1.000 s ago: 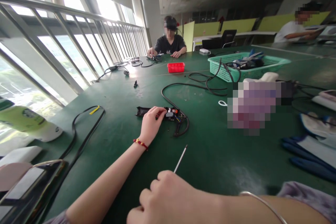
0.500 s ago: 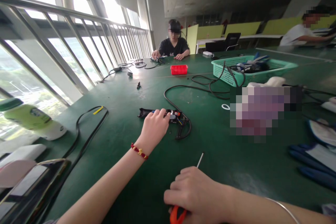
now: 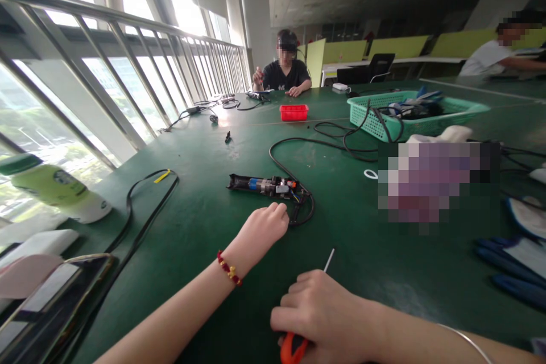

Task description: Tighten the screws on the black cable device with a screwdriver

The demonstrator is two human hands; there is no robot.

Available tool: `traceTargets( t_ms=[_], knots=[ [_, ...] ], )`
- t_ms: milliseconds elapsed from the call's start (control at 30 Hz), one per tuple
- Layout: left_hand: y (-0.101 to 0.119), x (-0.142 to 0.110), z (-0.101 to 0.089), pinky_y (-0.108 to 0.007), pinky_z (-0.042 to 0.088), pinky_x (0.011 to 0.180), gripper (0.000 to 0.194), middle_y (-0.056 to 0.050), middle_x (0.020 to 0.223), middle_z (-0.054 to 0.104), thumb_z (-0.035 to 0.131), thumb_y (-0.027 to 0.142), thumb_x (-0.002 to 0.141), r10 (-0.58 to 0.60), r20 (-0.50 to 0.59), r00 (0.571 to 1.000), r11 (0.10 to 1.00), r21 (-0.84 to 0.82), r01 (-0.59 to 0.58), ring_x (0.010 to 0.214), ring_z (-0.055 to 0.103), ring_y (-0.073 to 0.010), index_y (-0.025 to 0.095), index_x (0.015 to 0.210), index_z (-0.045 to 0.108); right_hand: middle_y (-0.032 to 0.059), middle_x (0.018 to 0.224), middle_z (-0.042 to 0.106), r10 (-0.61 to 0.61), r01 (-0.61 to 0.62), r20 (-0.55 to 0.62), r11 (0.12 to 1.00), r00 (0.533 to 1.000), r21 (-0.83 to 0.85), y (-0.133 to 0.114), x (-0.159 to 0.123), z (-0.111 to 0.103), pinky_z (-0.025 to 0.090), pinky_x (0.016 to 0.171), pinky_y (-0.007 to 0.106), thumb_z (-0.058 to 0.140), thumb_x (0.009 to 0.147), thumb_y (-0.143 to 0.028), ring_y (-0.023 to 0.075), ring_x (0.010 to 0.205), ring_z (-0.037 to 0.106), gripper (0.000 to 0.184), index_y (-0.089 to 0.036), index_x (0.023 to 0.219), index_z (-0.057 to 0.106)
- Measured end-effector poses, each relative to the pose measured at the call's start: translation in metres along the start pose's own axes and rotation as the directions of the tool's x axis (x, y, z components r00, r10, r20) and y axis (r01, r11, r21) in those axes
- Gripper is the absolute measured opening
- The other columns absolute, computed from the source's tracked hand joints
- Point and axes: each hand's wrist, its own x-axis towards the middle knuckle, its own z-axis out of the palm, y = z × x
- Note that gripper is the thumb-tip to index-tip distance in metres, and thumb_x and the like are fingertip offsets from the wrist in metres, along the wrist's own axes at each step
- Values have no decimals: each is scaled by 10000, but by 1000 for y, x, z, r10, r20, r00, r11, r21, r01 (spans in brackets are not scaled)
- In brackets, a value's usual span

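Visibly, open tabletop (image 3: 316, 243) separates wired device (image 3: 268, 185) from screwdriver (image 3: 292, 347).

The surface (image 3: 396, 264) is dark green; the device (image 3: 262, 185) is black with 1 blue section; the screwdriver handle (image 3: 290, 352) is orange and black; the tray (image 3: 294, 115) is red, the basket (image 3: 420, 127) mint green.

A hand could slide over the green table (image 3: 405, 264) between the right hand (image 3: 322, 313) and the blue gloves (image 3: 512, 264). Farther off, a black cord (image 3: 294, 139) curls in the way — then a green basket (image 3: 412, 131). A black strap (image 3: 158, 209) lies left of the left hand (image 3: 265, 226).
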Motion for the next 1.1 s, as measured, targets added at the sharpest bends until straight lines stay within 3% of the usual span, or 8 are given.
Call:
traceTargets(
  t_ms=[100, 267, 333, 400, 467, 500, 833, 1100],
  knots=[
    [-12, -1, 10, -270, 491, 660, 214, -70, 1001, 629, 480, 47, 877, 62, -94, 994, 995, -67, -69, 859, 601, -183, 159, 966, 640, -30, 755, 662, 6, -6, 19, 1000, 1000, 3, 0, 0, 0, 254, 530, 276, 546, 800, -404, 114, 612, 565, 206, -219, 871, 488],
    [-22, 2, 29, -277, 481, 754, 203, -55, 984, 648, 439, 175, 937, -46, -259, 965, 951, -308, -37, 884, 599, -166, 174, 983, 636, -30, 757, 663, 3, -3, 17, 1000, 1000, 4, -1, 0, -1, 240, 522, 277, 556, 783, -431, 114, 612, 563, 240, -217, 863, 482],
    [-25, 8, 31, -307, 462, 815, 204, -38, 953, 665, 447, 204, 939, -141, -341, 929, 918, -397, -6, 875, 602, -166, 187, 939, 651, -36, 750, 659, -3, 3, 1, 1000, 1000, 3, -1, 0, -1, 243, 517, 277, 563, 773, -439, 112, 605, 561, 251, -218, 859, 480],
    [-28, 17, 28, -339, 441, 846, 181, -26, 944, 675, 485, 224, 925, -287, -417, 862, 877, -478, 61, 899, 598, -181, 201, 923, 665, -40, 745, 655, -2, 2, -5, 1000, 1000, -4, -1, 0, -2, 242, 513, 275, 561, 778, -428, 110, 602, 560, 238, -219, 861, 481],
    [-31, 27, 25, -342, 439, 823, 157, -18, 936, 675, 523, 224, 905, -405, -429, 807, 820, -560, 113, 899, 591, -187, 211, 907, 680, -39, 744, 655, 4, -4, 2, 1000, 1000, -10, -1, 0, -2, 239, 511, 275, 555, 792, -405, 110, 604, 563, 212, -219, 865, 485],
    [-32, 33, 25, -342, 439, 811, 145, -17, 933, 671, 544, 220, 892, -427, -420, 801, 799, -589, 117, 897, 586, -190, 215, 888, 689, -37, 744, 655, 6, -6, 8, 1000, 1000, -9, -1, 0, -2, 239, 511, 275, 554, 797, -395, 109, 606, 565, 201, -218, 864, 486],
    [-31, 46, 38, -329, 446, 803, 131, -32, 922, 638, 567, 218, 874, -450, -411, 793, 708, -705, 37, 885, 588, -178, 203, 862, 697, -33, 747, 660, -2, 2, -4, 1000, 1000, 13, 1, 1, 0, 243, 516, 278, 559, 779, -445, 110, 598, 557, 253, -218, 865, 486],
    [-29, 40, 39, -348, 436, 842, 187, -45, 1020, 621, 517, 240, 896, -325, -442, 836, 876, -473, 91, 932, 569, -197, 227, 918, 702, -41, 716, 632, -9, 9, -11, 1000, 1000, 13, 0, 1, 0, 235, 504, 279, 565, 783, -444, 103, 574, 517, 251, -217, 860, 489]
  ],
)
